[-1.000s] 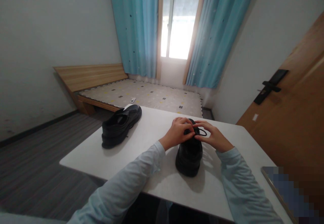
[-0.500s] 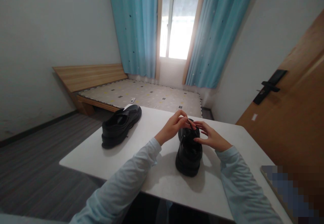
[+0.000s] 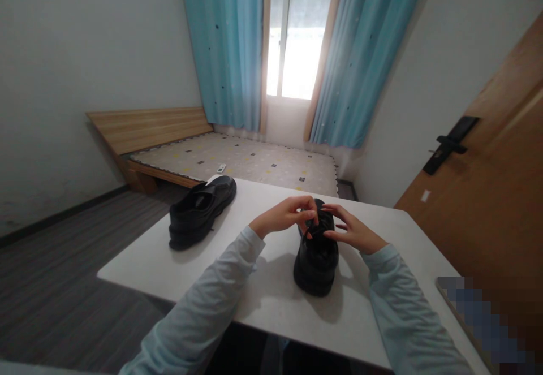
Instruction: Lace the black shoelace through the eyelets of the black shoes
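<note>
A black lace-up shoe (image 3: 316,267) stands on the white table, its heel toward me and its toe pointing away. My left hand (image 3: 291,216) is closed at the left of its lacing, thumb and fingers pinched on the dark shoelace (image 3: 313,229). From the other side my right hand (image 3: 356,231) reaches in, its fingertips and thumb bent around the laces at the shoe's opening. The exact grip of the right fingertips is partly lost against the black shoe. The matching black shoe (image 3: 199,214) rests to the left, with neither hand on it.
The white table (image 3: 144,256) has rounded corners. Beyond it is a low bed (image 3: 263,157) with a patterned mattress and a small white remote (image 3: 221,168). A wooden door (image 3: 492,194) is at the right, and blue curtains (image 3: 229,47) frame the window. A blurred patch covers something at lower right.
My left hand has shifted slightly left and down, over the side of the lacing, drawing the lace lower. The right hand has barely moved. Both shoes stay in place.
</note>
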`<action>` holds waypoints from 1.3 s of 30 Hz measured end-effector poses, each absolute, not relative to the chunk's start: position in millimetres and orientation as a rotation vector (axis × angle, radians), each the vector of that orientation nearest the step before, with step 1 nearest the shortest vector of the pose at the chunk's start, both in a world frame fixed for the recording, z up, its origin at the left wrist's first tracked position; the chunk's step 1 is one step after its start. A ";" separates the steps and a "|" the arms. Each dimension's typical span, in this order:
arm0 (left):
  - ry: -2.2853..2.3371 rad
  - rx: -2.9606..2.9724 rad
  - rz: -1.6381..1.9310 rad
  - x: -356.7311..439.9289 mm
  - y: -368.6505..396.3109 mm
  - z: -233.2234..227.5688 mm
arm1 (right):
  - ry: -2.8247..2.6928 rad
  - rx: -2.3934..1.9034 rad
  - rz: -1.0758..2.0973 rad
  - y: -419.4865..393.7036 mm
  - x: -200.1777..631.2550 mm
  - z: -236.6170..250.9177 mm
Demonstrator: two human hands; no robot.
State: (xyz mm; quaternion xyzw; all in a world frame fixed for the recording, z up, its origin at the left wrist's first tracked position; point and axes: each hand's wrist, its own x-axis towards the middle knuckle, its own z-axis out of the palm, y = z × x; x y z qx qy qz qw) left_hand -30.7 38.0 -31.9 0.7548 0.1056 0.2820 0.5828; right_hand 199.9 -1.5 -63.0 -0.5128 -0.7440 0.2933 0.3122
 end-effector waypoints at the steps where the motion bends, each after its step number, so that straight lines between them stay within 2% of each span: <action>1: 0.242 1.749 0.631 -31.7 38.2 -31.2 | -1.959 -1.354 0.779 -1.6 200.0 -63.1; 12: 0.338 1.736 0.511 -35.3 36.9 -26.8 | -1.942 -1.311 0.817 -1.9 199.8 -62.2; 16: 0.488 1.710 0.732 -29.3 45.9 -35.5 | -1.867 -1.296 0.795 -0.4 197.6 -58.1; 21: 0.877 1.856 1.062 -20.1 57.8 -53.1 | -1.706 -1.299 0.588 6.1 196.7 -57.4; 29: 1.153 2.083 1.033 -17.6 60.5 -64.2 | -1.676 -1.296 0.517 12.5 191.4 -67.2; 39: 1.095 1.988 1.003 -11.1 56.9 -65.1 | -1.616 -1.293 0.585 15.9 182.5 -67.7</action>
